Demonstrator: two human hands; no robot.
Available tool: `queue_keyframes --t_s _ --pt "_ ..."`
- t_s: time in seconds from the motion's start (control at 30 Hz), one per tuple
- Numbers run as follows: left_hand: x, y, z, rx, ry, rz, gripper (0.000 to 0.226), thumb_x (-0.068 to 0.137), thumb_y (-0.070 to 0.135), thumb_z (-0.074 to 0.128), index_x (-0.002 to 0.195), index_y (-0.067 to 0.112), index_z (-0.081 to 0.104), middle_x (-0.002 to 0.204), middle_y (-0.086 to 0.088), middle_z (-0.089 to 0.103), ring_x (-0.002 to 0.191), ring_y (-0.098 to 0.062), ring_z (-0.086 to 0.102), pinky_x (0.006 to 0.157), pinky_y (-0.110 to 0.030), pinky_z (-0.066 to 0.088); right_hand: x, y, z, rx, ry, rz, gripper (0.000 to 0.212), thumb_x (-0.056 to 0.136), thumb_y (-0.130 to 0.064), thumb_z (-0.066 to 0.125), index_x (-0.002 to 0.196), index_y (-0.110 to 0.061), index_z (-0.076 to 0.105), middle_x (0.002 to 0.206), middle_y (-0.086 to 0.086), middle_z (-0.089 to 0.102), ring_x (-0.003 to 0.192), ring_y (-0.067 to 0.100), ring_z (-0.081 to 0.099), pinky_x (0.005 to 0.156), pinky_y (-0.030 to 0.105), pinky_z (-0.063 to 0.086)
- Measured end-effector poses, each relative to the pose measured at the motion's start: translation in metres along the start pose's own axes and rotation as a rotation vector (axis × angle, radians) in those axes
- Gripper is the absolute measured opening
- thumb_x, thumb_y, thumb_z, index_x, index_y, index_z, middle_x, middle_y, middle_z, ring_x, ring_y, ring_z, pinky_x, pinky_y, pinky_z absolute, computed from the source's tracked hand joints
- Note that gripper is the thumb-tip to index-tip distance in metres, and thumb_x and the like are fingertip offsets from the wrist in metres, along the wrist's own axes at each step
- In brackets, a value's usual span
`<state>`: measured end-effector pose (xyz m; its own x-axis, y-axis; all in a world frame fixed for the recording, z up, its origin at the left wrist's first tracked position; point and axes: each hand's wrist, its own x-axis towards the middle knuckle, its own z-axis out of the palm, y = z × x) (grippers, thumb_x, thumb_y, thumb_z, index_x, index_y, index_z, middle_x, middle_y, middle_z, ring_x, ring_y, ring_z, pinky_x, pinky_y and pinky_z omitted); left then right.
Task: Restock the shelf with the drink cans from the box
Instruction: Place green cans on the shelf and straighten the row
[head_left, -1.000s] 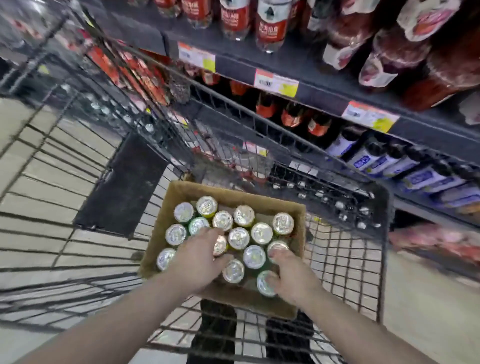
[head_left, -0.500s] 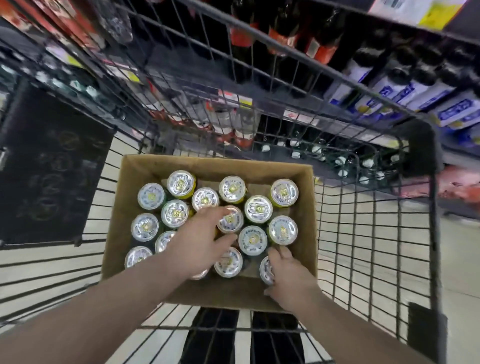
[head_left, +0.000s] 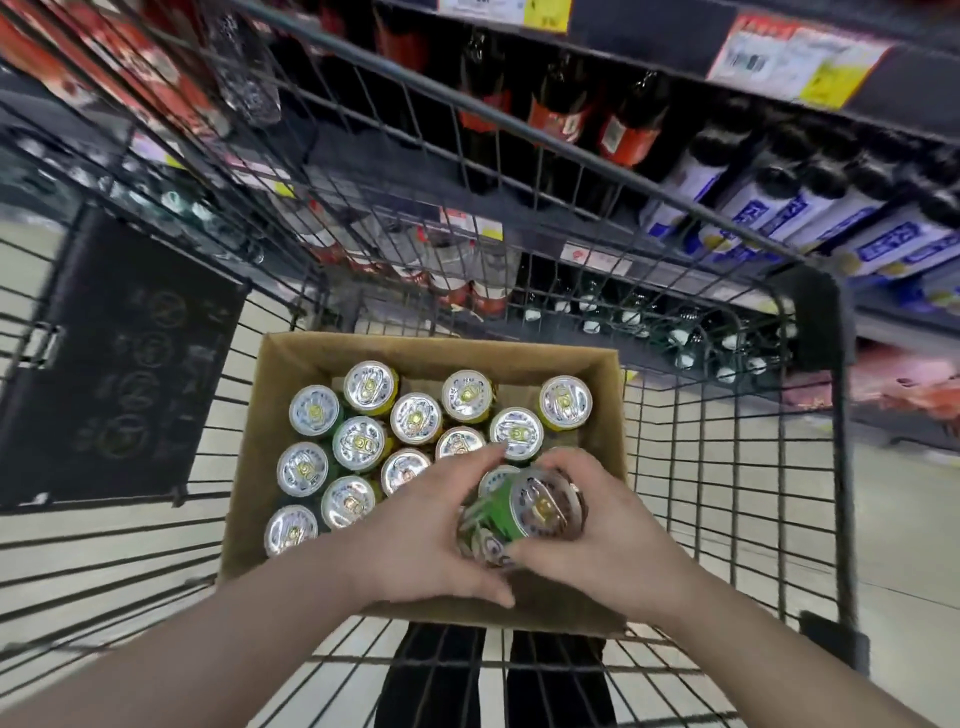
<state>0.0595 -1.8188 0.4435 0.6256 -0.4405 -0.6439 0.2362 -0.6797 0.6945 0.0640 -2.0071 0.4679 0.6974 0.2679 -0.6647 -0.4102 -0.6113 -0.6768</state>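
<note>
I see my left hand (head_left: 415, 540) and right hand (head_left: 613, 535), fingers curled round one tilted green can (head_left: 511, 514), lower centre, above the box (head_left: 291, 358).

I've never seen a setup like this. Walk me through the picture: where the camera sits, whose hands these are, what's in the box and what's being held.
There is no machine here. A person wears a wide-angle camera on the head, looking forward and down, so their own arms reach in from the bottom edge. The left hand and right hand both wrap around one green can, which is tilted and raised above the rest; it is somewhat blurred. Below them an open cardboard box sits in a wire shopping cart. The box holds upright cans, seen from their silver tops. Beyond the cart stands a store shelf with dark bottles and price tags.
</note>
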Motion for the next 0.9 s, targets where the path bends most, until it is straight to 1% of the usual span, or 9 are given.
queue_keyframes --t_s 0.1,0.17,0.27,0.37,0.47,0.6,0.73,0.8,0.9 --pt "-0.006 0.000 -0.002 -0.151 0.109 0.050 0.102 0.057 0.038 0.088 0.137 0.045 0.024 0.132 0.023 0.046 0.119 0.009 0.046 0.106 -0.018 0.037 0.003 -0.019 0.002 0.125 -0.005 -0.073 0.053 0.064 -0.033 0.081 0.106 -0.041 0.049 0.095 -0.016 0.065 0.087 -0.005 0.062 0.075 0.012 0.050" --pt "-0.011 -0.008 -0.008 -0.255 0.212 0.024 0.081 0.055 0.037 0.088 0.119 0.050 0.041 0.116 0.017 0.061 0.107 0.003 0.058 0.097 -0.025 0.047 0.010 -0.021 0.008 0.200 -0.047 -0.097 0.057 0.063 -0.043 0.080 0.110 -0.046 0.049 0.106 -0.017 0.062 0.096 -0.003 0.061 0.084 0.018 0.051" --pt "-0.021 -0.021 -0.020 -0.434 0.262 -0.056 0.076 0.048 0.038 0.087 0.112 0.048 0.049 0.109 0.009 0.069 0.102 -0.007 0.065 0.096 -0.037 0.051 0.027 -0.001 0.014 0.259 -0.056 -0.074 0.052 0.073 -0.041 0.074 0.118 -0.047 0.046 0.122 -0.021 0.052 0.104 -0.001 0.056 0.090 0.024 0.050" --pt "-0.028 -0.036 -0.029 -0.556 0.332 -0.148 0.073 0.047 0.027 0.093 0.103 0.045 0.050 0.100 0.007 0.072 0.093 -0.007 0.069 0.090 -0.036 0.054 0.047 0.034 0.021 0.026 0.059 -0.023 0.050 0.081 -0.035 0.069 0.128 -0.031 0.050 0.125 -0.012 0.049 0.116 0.007 0.050 0.100 0.025 0.041" --pt "-0.029 -0.045 -0.034 -0.629 0.380 -0.203 0.091 0.027 0.043 0.095 0.108 0.043 0.052 0.098 0.007 0.074 0.091 -0.010 0.070 0.083 -0.034 0.054 0.064 0.060 0.036 -0.490 0.006 -0.122 0.068 0.083 -0.042 0.065 0.142 -0.026 0.035 0.144 -0.006 0.037 0.136 0.017 0.029 0.112 0.028 0.023" --pt "-0.026 -0.044 -0.037 -0.672 0.415 -0.193 0.073 0.054 0.018 0.088 0.118 0.027 0.054 0.093 0.005 0.074 0.080 -0.007 0.071 0.060 -0.020 0.054 0.081 0.080 0.053 -0.885 -0.057 -0.212 0.087 0.082 -0.045 0.063 0.149 -0.029 0.011 0.158 -0.010 0.008 0.145 0.021 0.004 0.116 0.042 0.010" --pt "-0.021 -0.047 -0.036 -0.732 0.446 -0.178 0.062 0.066 0.001 0.079 0.120 0.022 0.055 0.092 -0.003 0.073 0.076 -0.009 0.071 0.058 -0.016 0.053 0.083 0.098 0.062 -1.059 0.075 -0.279 0.095 0.049 -0.031 0.088 0.134 -0.028 0.045 0.146 -0.005 0.043 0.131 0.024 0.038 0.095 0.040 0.046" --pt "-0.021 -0.047 -0.036 -0.753 0.451 -0.182 0.059 0.069 -0.001 0.075 0.119 0.022 0.056 0.091 -0.002 0.073 0.075 -0.009 0.071 0.057 -0.015 0.053 0.085 0.102 0.065 -1.069 0.186 -0.340 0.086 0.039 -0.017 0.089 0.120 -0.024 0.059 0.137 0.001 0.054 0.122 0.027 0.053 0.086 0.039 0.052" --pt "-0.021 -0.046 -0.036 -0.763 0.441 -0.184 0.059 0.069 0.001 0.076 0.120 0.025 0.055 0.098 -0.003 0.073 0.081 -0.011 0.072 0.057 -0.015 0.053 0.090 0.101 0.064 -1.118 0.248 -0.412 0.084 0.035 -0.009 0.087 0.115 -0.020 0.064 0.129 0.005 0.060 0.116 0.031 0.059 0.080 0.041 0.054"
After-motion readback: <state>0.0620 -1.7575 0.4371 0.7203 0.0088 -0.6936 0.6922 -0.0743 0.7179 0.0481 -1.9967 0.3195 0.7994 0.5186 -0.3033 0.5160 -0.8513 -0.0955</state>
